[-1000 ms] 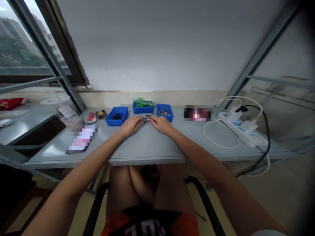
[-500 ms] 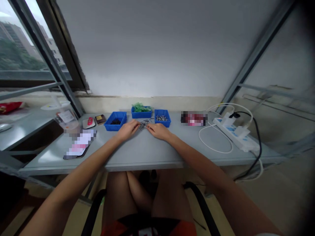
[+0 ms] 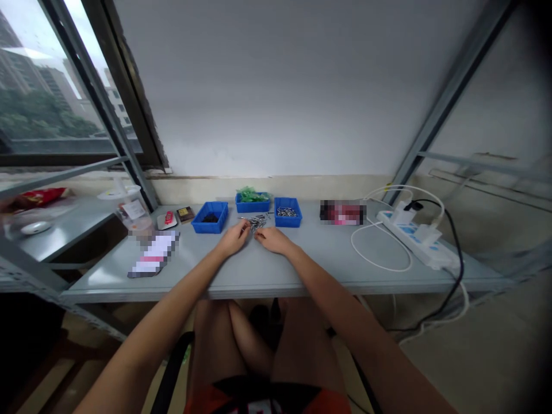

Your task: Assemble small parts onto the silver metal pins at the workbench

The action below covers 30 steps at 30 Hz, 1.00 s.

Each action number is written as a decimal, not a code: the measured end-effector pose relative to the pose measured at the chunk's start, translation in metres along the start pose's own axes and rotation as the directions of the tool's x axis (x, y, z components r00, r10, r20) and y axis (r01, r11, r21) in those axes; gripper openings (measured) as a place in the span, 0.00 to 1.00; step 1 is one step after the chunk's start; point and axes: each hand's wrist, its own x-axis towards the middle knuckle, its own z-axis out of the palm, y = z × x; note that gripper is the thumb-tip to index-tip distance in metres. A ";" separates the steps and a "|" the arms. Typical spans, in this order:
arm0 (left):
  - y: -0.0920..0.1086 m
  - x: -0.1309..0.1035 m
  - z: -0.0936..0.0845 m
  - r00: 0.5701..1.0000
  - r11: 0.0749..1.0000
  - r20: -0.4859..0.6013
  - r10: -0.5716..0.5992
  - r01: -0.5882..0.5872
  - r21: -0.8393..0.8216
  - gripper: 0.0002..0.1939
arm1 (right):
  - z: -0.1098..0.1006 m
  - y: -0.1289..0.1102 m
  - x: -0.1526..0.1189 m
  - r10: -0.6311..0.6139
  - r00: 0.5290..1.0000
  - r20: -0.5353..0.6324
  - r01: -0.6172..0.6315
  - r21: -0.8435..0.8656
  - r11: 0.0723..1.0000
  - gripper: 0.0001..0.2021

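**Hands drawn slightly nearer at the pile of metal parts**

Both hands are seen a little closer to the body than a second ago, and the whole view is shifted, so much of the apparent change is attributed to head movement. Contact with the small loose pile of metal parts (image 3: pixel 257 221) is kept throughout.

Nearest the camera, bare knees and a dark chair frame are visible below the table (image 3: pixel 267 270) edge. On the grey tabletop, the left hand (image 3: pixel 235 238) is laid palm down with its fingers curled, the tips touching the near left edge of the pile. The right hand (image 3: pixel 271 240) is laid flat beside it, fingers extended toward the same pile. Whether a part is pinched in either hand cannot be told; the fingertips are too small in the view.

From the small shift, sorting or picking at the pile is judged to be continuing, with nothing yet carried away.

Just behind the pile, three blue bins are set in a row: a left bin (image 3: pixel 210 217) with dark contents, a middle bin (image 3: pixel 252 202) with green pieces, a right bin (image 3: pixel 287 211) with silver parts. Farther right, a white power strip (image 3: pixel 416 238) with cables is placed. A phone (image 3: pixel 153 254) lies at the left.
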 end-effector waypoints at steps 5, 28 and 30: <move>-0.001 0.005 -0.002 0.994 0.976 -0.058 -0.096 0.083 -0.201 0.11 | 0.001 0.004 0.000 -0.028 0.999 -0.026 0.031 0.125 0.992 0.12; -0.008 0.008 0.000 0.987 0.916 -0.034 -0.158 0.134 -0.379 0.10 | 0.002 -0.002 0.004 -0.054 0.996 -0.065 0.070 0.289 0.955 0.10; -0.009 0.007 0.001 0.985 0.911 -0.025 -0.171 0.148 -0.386 0.10 | -0.001 -0.004 0.002 -0.024 0.995 -0.092 0.049 0.286 0.957 0.10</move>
